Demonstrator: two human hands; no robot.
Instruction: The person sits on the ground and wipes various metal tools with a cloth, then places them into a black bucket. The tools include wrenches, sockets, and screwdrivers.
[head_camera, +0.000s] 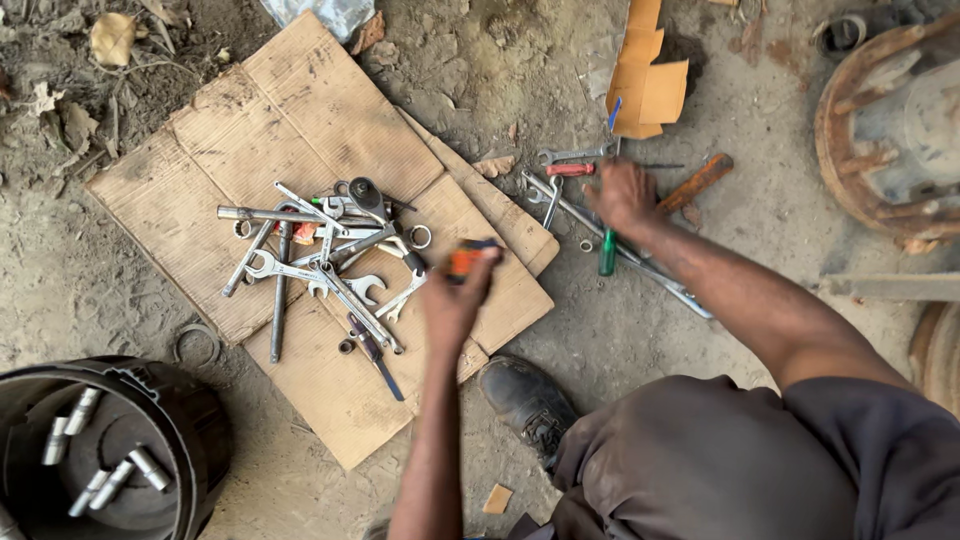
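One small orange-and-black object (470, 259), too blurred to be identified, is pinched in the left hand (452, 300) above the cardboard sheet (300, 120), beside the wrench pile (325, 260). Tools on the dirt are pressed under the right hand (622, 192), its grip hidden; a green-handled screwdriver (607, 254) lies just below it.

A small orange-and-black tool (470, 258) is pinched at the fingertips of the left hand (452, 305), lifted above the right edge of the cardboard (300, 120), just right of the wrench pile there. A green-handled screwdriver (607, 254) lies upright on the dirt off the cardboard's right corner, its tip under the right hand (622, 192), which presses down on it.
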